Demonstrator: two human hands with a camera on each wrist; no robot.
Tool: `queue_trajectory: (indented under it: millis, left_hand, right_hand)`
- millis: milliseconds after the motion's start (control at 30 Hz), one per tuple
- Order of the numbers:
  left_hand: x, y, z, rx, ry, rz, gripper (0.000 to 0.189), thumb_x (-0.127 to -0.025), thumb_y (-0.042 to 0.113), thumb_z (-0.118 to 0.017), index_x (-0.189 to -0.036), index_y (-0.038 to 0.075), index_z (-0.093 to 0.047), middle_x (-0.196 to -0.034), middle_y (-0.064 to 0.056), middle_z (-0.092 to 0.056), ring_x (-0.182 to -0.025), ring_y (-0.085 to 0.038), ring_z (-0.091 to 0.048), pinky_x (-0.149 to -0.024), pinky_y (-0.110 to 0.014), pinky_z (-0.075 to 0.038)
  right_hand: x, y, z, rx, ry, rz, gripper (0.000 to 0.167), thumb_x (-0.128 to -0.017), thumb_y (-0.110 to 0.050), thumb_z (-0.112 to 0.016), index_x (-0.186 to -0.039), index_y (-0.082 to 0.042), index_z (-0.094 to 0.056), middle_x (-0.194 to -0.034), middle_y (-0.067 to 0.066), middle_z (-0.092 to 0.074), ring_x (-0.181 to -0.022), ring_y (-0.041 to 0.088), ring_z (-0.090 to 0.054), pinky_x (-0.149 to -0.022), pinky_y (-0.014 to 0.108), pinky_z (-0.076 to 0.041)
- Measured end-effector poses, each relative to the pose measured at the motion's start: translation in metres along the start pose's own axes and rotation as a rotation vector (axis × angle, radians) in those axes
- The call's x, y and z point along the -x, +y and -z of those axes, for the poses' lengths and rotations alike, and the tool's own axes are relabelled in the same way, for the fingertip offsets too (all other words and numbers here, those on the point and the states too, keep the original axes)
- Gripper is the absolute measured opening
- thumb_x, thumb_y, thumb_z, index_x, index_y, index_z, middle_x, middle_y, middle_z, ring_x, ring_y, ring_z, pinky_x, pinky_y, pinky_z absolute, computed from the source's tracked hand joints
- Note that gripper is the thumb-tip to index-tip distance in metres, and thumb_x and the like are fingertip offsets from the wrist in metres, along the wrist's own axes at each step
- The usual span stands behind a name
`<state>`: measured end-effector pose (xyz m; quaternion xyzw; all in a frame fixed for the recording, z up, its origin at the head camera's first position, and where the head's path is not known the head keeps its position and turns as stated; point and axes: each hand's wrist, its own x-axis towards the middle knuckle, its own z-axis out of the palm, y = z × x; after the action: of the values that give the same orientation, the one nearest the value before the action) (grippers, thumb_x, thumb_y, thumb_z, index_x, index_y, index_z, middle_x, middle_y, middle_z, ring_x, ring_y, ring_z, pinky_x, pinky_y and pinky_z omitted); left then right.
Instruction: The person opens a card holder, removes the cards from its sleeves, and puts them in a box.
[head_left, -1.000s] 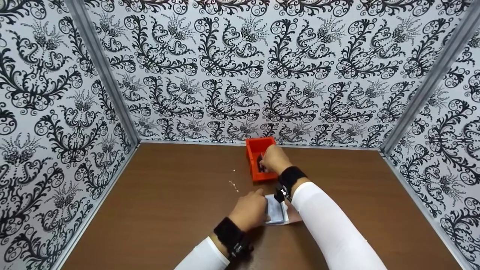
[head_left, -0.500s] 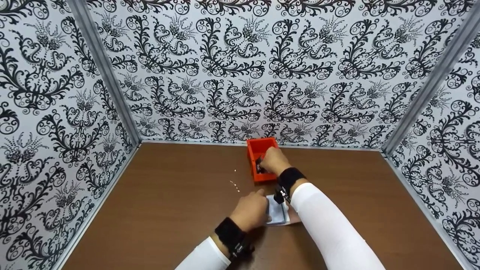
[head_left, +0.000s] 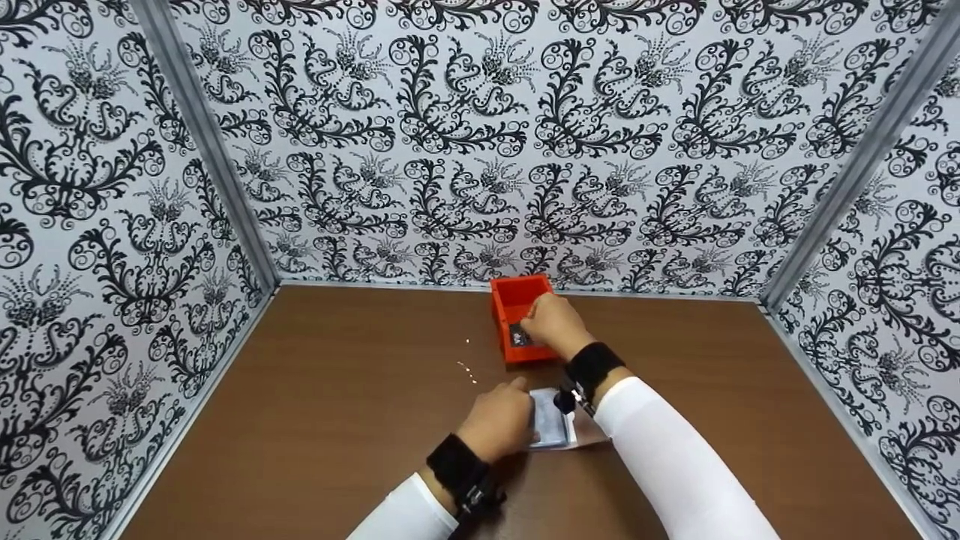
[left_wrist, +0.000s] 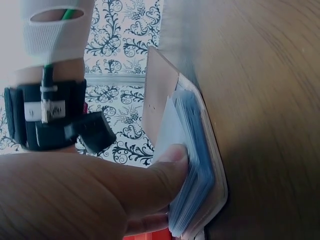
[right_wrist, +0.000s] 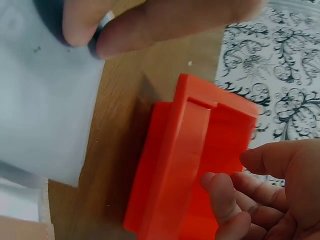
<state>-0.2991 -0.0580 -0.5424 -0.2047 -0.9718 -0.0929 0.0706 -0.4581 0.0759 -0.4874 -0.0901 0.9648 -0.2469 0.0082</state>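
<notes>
A card holder (head_left: 549,420) with clear plastic sleeves and a pinkish cover lies opened on the table, partly hidden by the right wrist strap. My left hand (head_left: 499,420) holds its left side. In the left wrist view, the thumb (left_wrist: 172,155) presses on the stack of sleeves (left_wrist: 192,135). Over the red bin (head_left: 525,289) is my right hand (head_left: 555,326). Its fingers are loosely bent with nothing between them in the right wrist view, beside the bin's wall (right_wrist: 170,165). A dark card-like piece (head_left: 517,335) lies on the bin's floor, partly covered by that hand.
The bin stands near the back of the brown wooden table (head_left: 360,390), close to the patterned wall (head_left: 465,187). Small bright specks (head_left: 468,369) show on the tabletop left of the bin. Patterned side walls with grey corner strips stand left and right.
The dark piece was upright at my right fingers and now lies flat in the bin. My right hand and forearm have shifted slightly right. The left hand keeps its place.
</notes>
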Motion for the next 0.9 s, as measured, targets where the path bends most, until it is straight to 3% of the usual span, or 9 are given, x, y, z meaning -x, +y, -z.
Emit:
queue_trajectory:
  millis: [167,333,500,667,900]
  left_hand:
    - [-0.001,-0.004,0.001,0.023,-0.015,0.005,0.035,-0.080,0.040,-0.101,-0.093,0.013,-0.084,-0.111,-0.001,-0.071,-0.096,-0.028,-0.076,-0.072,-0.049,-0.065]
    - [-0.003,-0.005,0.001,0.027,-0.019,0.009,0.031,-0.081,0.038,-0.101,-0.091,0.015,-0.083,-0.112,-0.001,-0.072,-0.087,-0.028,-0.076,-0.069,-0.048,-0.064]
    - [-0.002,-0.006,0.001,0.024,-0.010,0.004,0.031,-0.081,0.036,-0.101,-0.092,0.013,-0.084,-0.110,-0.001,-0.073,-0.085,-0.027,-0.076,-0.069,-0.047,-0.065]
    - [-0.001,-0.006,0.000,0.058,0.003,0.011,0.030,-0.079,0.033,-0.102,-0.090,0.012,-0.083,-0.102,0.000,-0.069,-0.084,-0.026,-0.074,-0.071,-0.045,-0.065]
    - [-0.001,-0.006,0.000,0.078,0.000,0.005,0.029,-0.079,0.031,-0.102,-0.091,0.012,-0.083,-0.103,0.001,-0.069,-0.083,-0.024,-0.072,-0.071,-0.043,-0.064]
  right_hand:
    - [0.019,0.000,0.010,-0.119,0.002,0.028,0.022,-0.097,-0.020,-0.075,-0.081,-0.008,-0.084,-0.075,0.000,-0.075,-0.064,0.014,-0.063,-0.058,0.026,-0.049]
    - [0.040,0.010,0.011,-0.192,-0.077,0.011,0.019,-0.101,-0.022,-0.079,-0.089,-0.008,-0.082,-0.083,0.009,-0.080,-0.062,0.017,-0.072,-0.054,0.024,-0.053]
    - [0.062,0.025,0.011,-0.236,-0.192,-0.033,0.021,-0.103,-0.021,-0.080,-0.095,-0.002,-0.082,-0.087,0.018,-0.082,-0.069,0.028,-0.081,-0.058,0.032,-0.062]
    - [0.080,0.041,0.006,-0.216,-0.207,0.007,0.021,-0.102,-0.022,-0.080,-0.086,-0.008,-0.081,-0.079,0.010,-0.079,-0.063,0.019,-0.075,-0.059,0.030,-0.061]
    - [0.098,0.055,0.005,-0.280,-0.247,-0.071,0.014,-0.101,-0.017,-0.081,-0.096,-0.004,-0.081,-0.081,0.013,-0.079,-0.063,0.019,-0.073,-0.058,0.028,-0.061]
